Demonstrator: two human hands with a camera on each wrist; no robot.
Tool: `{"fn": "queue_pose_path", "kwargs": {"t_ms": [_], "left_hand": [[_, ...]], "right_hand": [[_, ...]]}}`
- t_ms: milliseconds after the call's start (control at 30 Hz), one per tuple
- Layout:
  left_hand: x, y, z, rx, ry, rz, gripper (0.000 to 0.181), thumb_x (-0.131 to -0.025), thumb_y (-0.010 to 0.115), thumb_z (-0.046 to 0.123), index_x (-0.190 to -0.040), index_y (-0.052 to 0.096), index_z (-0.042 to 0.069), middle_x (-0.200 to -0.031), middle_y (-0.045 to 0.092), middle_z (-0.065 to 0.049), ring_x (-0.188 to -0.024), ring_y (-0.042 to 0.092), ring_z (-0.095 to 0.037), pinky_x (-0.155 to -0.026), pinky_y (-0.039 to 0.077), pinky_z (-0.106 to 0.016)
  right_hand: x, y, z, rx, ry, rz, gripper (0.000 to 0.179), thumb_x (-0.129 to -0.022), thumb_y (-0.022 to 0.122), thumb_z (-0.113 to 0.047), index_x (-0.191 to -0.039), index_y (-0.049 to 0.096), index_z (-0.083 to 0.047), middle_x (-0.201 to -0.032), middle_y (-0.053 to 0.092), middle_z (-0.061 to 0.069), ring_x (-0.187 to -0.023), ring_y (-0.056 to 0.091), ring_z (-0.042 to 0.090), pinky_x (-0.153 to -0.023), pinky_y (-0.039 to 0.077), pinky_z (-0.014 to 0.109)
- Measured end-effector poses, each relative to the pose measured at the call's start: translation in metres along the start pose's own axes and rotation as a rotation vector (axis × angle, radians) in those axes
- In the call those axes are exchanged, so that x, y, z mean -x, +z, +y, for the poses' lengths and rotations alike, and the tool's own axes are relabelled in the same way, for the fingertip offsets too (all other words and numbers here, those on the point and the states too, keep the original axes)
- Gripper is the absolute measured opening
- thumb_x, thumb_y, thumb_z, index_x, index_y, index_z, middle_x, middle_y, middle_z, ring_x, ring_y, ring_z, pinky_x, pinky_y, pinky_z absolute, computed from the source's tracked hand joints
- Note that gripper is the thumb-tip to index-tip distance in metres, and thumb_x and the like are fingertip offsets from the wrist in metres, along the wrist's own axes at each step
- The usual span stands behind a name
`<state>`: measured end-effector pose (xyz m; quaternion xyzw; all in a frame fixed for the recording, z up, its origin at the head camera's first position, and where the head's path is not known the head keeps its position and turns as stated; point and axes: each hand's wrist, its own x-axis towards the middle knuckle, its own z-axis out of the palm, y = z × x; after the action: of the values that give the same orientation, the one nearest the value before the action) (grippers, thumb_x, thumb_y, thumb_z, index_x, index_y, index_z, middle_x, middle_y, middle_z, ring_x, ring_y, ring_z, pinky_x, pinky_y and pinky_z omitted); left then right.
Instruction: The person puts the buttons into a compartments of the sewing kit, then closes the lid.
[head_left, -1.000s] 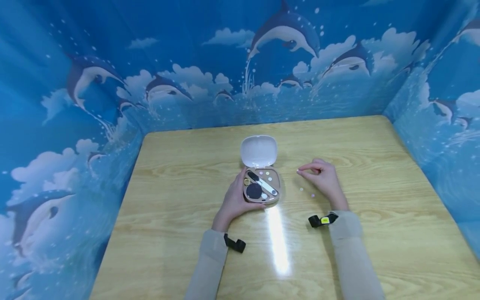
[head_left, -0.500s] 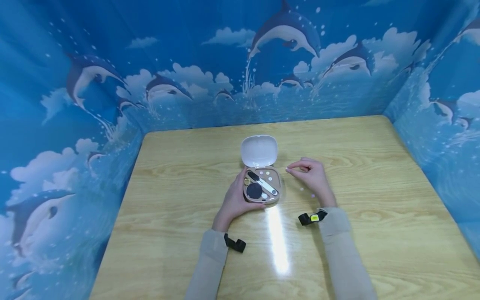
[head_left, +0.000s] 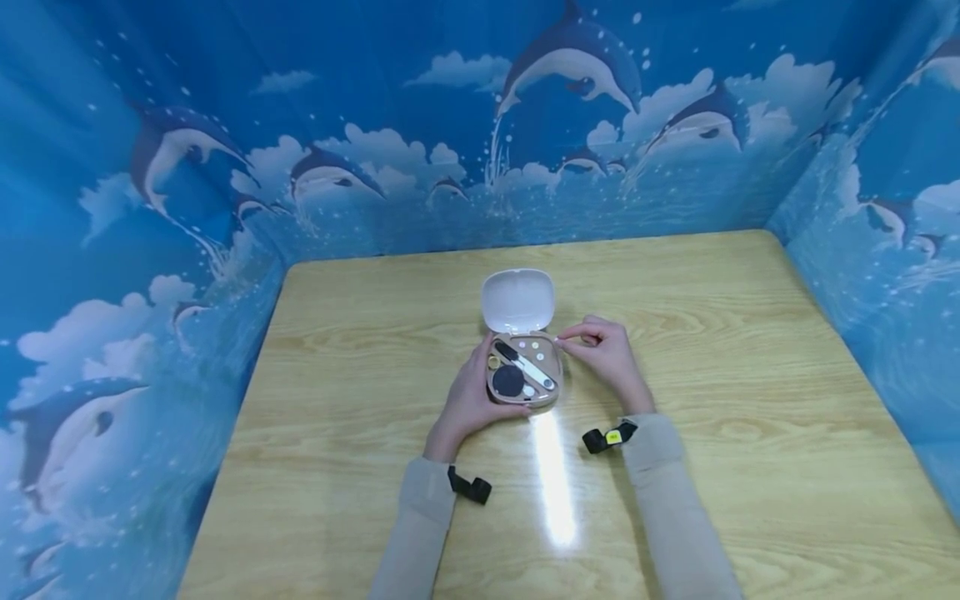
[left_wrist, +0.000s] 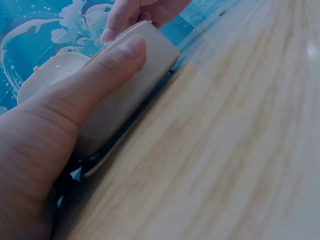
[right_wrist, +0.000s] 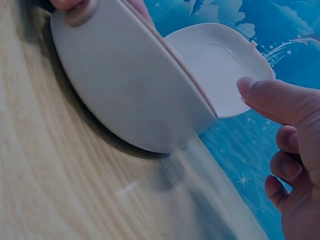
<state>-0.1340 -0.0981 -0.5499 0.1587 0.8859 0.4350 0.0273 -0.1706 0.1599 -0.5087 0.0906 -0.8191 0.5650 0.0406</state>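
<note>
case (head_left: 550, 363), small and beige, sits on the wooden table (head_left: 337, 400), in front of me between the two hands. going left to right on my feed, the left hand (head_left: 471, 390) grips it, thumb along the near wall and the other fingers round the left side, which should keep it steady. inside, at the left, i see a gold ring-like thing (head_left: 493, 363) and below it a black disc (head_left: 508, 382); a black-and-white tool (head_left: 536, 372) lies slantwise across the middle, and three small buttons (head_left: 540, 357) sit in the upper right compartment. the white lid (head_left: 517, 302) stands open at the far side. rightmost, the right hand (head_left: 606, 350) has thumb and finger pinched at the case's upper right corner, on what looks like a tiny pale piece (head_left: 557, 340); i cannot tell whether they touch the rim. i judge the step in hand to be adding that piece to the buttons. from here i'd want a short move left over the rim, then a gentle release, without nudging the case.
</note>
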Motion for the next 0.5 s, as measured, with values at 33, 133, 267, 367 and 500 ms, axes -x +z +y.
{"fn": "queue_pose_path", "kwargs": {"t_ms": [33, 133, 267, 367, 500], "left_hand": [[0.000, 0.000, 0.000, 0.000, 0.000, 0.000, 0.144, -0.051, 0.091, 0.064, -0.159, -0.001, 0.037, -0.163, 0.022, -0.001, -0.146, 0.028, -0.026, -0.117, 0.026, -0.051], [0.000, 0.000, 0.000, -0.004, 0.004, -0.001, 0.144, -0.051, 0.090, 0.065, -0.159, -0.001, 0.036, -0.163, 0.022, -0.001, -0.146, 0.028, -0.026, -0.117, 0.026, -0.051], [0.000, 0.001, -0.002, -0.012, 0.007, 0.003, 0.144, -0.051, 0.089, 0.067, -0.159, -0.001, 0.035, -0.163, 0.022, -0.003, -0.145, 0.029, -0.028, -0.116, 0.027, -0.052], [0.000, 0.002, -0.003, -0.011, 0.009, 0.004, 0.145, -0.051, 0.089, 0.067, -0.159, -0.001, 0.035, -0.163, 0.023, -0.003, -0.145, 0.030, -0.028, -0.116, 0.028, -0.053], [0.000, 0.001, -0.003, -0.005, 0.011, 0.005, 0.145, -0.051, 0.090, 0.066, -0.159, -0.001, 0.036, -0.163, 0.023, -0.003, -0.145, 0.030, -0.028, -0.116, 0.028, -0.053]], "right_hand": [[0.000, 0.001, 0.000, 0.001, -0.005, -0.001, 0.015, -0.080, 0.084, -0.017, -0.091, 0.079, -0.008, -0.065, 0.039, 0.003, -0.062, 0.035, 0.017, -0.056, 0.034, 0.027], [0.000, 0.005, 0.001, 0.015, 0.005, -0.008, 0.013, -0.081, 0.083, -0.016, -0.091, 0.080, -0.009, -0.066, 0.039, 0.003, -0.063, 0.036, 0.018, -0.056, 0.035, 0.028], [0.000, 0.010, 0.005, 0.033, 0.006, -0.022, 0.012, -0.080, 0.084, -0.018, -0.090, 0.080, -0.013, -0.067, 0.042, 0.002, -0.065, 0.038, 0.019, -0.057, 0.036, 0.028], [0.001, 0.012, 0.003, 0.055, -0.011, -0.032, 0.013, -0.080, 0.084, -0.020, -0.090, 0.079, -0.014, -0.068, 0.046, 0.003, -0.066, 0.040, 0.020, -0.059, 0.037, 0.029], [-0.001, 0.015, 0.000, 0.106, -0.038, -0.047, 0.015, -0.080, 0.084, -0.022, -0.091, 0.079, -0.014, -0.070, 0.052, 0.002, -0.067, 0.042, 0.020, -0.063, 0.038, 0.030]]}}
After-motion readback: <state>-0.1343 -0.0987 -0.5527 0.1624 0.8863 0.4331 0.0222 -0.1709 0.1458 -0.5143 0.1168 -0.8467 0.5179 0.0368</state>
